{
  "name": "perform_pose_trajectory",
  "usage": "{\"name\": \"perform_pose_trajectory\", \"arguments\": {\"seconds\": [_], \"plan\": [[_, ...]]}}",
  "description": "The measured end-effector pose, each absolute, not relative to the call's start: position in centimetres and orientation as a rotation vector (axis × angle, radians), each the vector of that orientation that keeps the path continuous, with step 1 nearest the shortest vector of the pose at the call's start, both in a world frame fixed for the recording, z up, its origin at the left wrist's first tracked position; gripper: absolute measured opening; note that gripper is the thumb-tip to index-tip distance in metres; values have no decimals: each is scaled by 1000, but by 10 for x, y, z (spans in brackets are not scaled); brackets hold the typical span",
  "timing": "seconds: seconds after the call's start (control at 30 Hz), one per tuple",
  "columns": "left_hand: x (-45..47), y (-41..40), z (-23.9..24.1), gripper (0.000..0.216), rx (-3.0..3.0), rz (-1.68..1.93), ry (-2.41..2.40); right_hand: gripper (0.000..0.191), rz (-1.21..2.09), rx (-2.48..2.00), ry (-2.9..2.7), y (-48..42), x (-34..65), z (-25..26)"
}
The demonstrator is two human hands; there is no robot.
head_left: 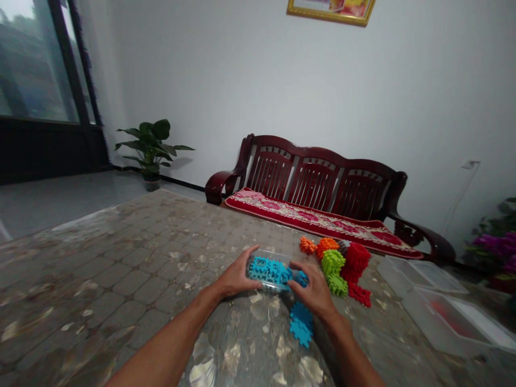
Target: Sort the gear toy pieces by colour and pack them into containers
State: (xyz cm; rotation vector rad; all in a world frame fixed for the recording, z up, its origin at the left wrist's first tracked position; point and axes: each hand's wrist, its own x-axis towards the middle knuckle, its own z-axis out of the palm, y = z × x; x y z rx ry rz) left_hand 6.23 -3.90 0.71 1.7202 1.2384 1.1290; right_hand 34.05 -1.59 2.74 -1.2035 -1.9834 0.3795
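Observation:
A small clear plastic box (269, 257) lies on the table and holds several blue toothed building pieces (269, 270). My left hand (236, 277) cups the box's left end, fingers curled around it. My right hand (312, 290) rests at the box's right end, its fingers closed on a blue piece (300, 277) at the rim. More blue pieces (301, 324) lie on the table just below my right wrist.
Piles of green (334, 267), red (357, 269) and orange pieces (318, 246) sit right of the box. Clear bins (451, 314) stand at the table's right edge. A patterned cloth (133, 252) covers the table. Behind are a wooden bench (322, 188) and a potted plant (151, 145).

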Motion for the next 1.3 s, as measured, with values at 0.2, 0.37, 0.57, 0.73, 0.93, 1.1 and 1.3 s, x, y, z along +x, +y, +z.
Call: {"name": "perform_pose_trajectory", "arguments": {"seconds": [0.2, 0.37, 0.57, 0.73, 0.93, 1.1, 1.3], "plan": [[61, -38, 6, 113, 1725, 1123, 1242, 43, 479, -1283, -1655, 0, 362, 16], [62, -38, 8, 112, 1718, 1120, 1238, 43, 401, -1404, -1679, 5, 380, 1], [62, -39, 7, 112, 1714, 1114, 1248, 52, 53, -1524, -1968, -5, 382, -3], [63, -40, 8, 111, 1713, 1112, 1246, 52, 13, -1547, -2004, -7, 382, -4], [63, -38, 7, 111, 1712, 1121, 1237, 54, 61, -1530, -1850, -5, 380, 1], [63, -37, 5, 112, 1722, 1126, 1236, 62, 283, -1333, -1760, -10, 362, 19], [64, -37, 5, 113, 1726, 1156, 1212, 54, 319, -1198, -1885, -25, 325, 37]]}}
